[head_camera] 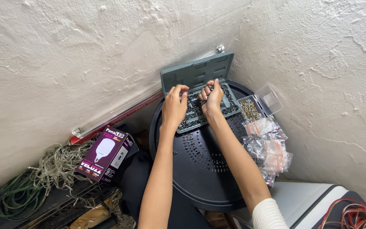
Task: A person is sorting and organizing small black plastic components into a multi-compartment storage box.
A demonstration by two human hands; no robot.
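Over the open case (200,91) on the round table (208,169), left hand (174,106) curls loosely empty; right hand (212,98) pinches small metal pieces (209,88).

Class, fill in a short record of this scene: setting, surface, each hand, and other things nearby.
Setting: corner of rough white plaster walls
Surface: round black perforated table
Case: open grey-green case full of small dark metal parts
Left hand: fingers resting on the parts in the case
Right hand: pinching small parts above the case
Nearby right: clear bags of small parts, small clear box
Nearby left: purple bulb box, tangled cord
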